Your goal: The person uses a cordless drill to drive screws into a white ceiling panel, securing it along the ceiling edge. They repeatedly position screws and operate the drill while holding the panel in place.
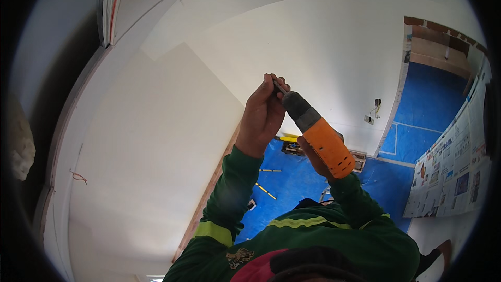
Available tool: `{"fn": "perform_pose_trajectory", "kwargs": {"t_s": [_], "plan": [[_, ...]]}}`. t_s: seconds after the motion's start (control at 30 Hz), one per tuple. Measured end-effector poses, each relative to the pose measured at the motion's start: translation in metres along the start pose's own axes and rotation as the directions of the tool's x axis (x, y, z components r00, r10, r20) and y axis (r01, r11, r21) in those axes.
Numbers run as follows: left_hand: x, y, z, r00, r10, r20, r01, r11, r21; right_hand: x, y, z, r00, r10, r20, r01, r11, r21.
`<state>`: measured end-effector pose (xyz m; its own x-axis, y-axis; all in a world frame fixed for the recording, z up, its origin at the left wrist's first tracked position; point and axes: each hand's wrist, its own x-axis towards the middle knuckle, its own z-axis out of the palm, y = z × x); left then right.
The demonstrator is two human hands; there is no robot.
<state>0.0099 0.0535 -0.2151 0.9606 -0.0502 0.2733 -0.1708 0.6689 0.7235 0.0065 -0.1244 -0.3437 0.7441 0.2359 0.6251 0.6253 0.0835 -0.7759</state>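
Note:
An orange and black power drill (pixel 329 149) points toward the upper left in the middle of the view, with a slim metal bit (pixel 280 86) at its chuck. My left hand (pixel 257 117) is closed at the front end, fingertips pinched on the bit just beyond the chuck. My right hand (pixel 314 154) grips the drill from behind and below, largely hidden by the orange body.
Blue sheeting (pixel 292 172) covers the floor, with a tool case (pixel 292 148) and yellow-marked rods on it. A doorway (pixel 433 104) is at right beside a newspaper-covered panel (pixel 443 172). Wires hang from a wall box (pixel 368 119). A white wall (pixel 146 151) fills the left.

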Motion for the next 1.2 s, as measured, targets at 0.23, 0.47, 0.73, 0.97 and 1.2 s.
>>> {"fn": "perform_pose_trajectory", "kwargs": {"t_s": [0.23,0.47,0.73,0.97,1.2], "plan": [[0.01,0.004,0.016,0.999,0.024,-0.029,-0.018,0.981,0.192,0.015,0.012,0.001,0.99,-0.119,-0.071,0.118,0.993,-0.015],[0.051,0.03,0.059,0.998,0.038,-0.046,-0.016,0.913,0.407,0.053,-0.007,0.02,0.978,0.205,-0.041,-0.121,0.712,0.692],[0.138,0.08,0.094,0.998,0.041,-0.057,0.011,0.714,0.701,0.149,-0.015,0.024,0.992,0.111,-0.064,0.041,0.204,0.978],[0.223,0.145,0.11,0.993,0.065,-0.095,0.047,0.523,0.851,0.251,-0.023,0.05,0.995,0.094,-0.028,0.038,-0.105,0.994],[0.292,0.176,0.132,0.986,0.16,-0.056,0.012,0.264,0.964,0.329,-0.027,0.058,0.998,0.068,-0.017,0.035,-0.269,0.962]]}}
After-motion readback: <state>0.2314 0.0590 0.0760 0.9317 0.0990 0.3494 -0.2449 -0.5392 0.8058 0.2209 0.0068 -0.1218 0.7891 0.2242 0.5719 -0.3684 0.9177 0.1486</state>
